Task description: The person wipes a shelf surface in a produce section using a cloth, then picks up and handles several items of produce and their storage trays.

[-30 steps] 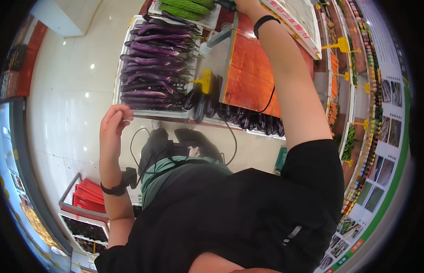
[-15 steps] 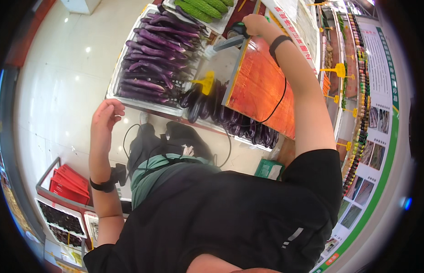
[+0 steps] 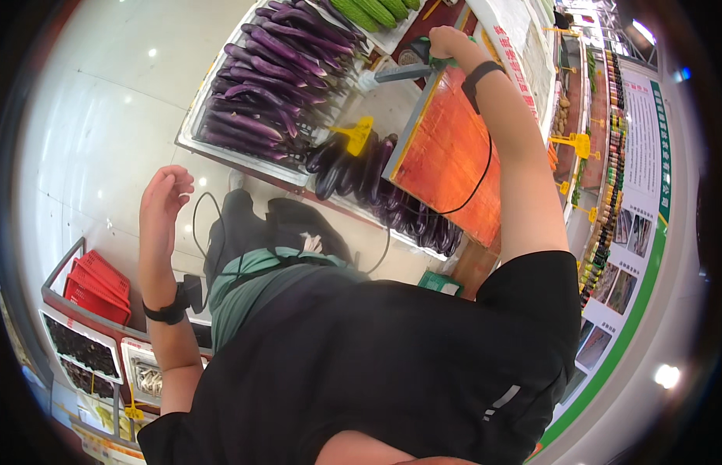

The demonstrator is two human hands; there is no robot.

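Observation:
My right hand (image 3: 448,43) reaches to the far side, its fingers closed round something with green showing beside them; the thing itself is mostly hidden. Close by are a grey bar (image 3: 404,74) and a dark round object (image 3: 410,58). Below that hand slants an orange-red board (image 3: 446,147) with a metal edge, a black cable (image 3: 477,182) lying across it. My left hand (image 3: 167,188) hangs in the air over the floor, fingers loosely bent, nothing in it. Nearest to it is a white tray of long purple eggplants (image 3: 264,85). Darker eggplants (image 3: 361,170) lie beside the board.
Green bitter melons (image 3: 373,12) lie at the far edge. A yellow tag (image 3: 355,136) stands among the eggplants. Red baskets (image 3: 97,287) and a tray of dark produce (image 3: 82,345) stand at the lower left. Shelves (image 3: 601,155) line the right. A green crate (image 3: 440,284) sits below the stand.
The view has shifted slightly. My right hand stays at the far end of the board, still closed. My left hand remains raised, a little farther from the eggplant tray.

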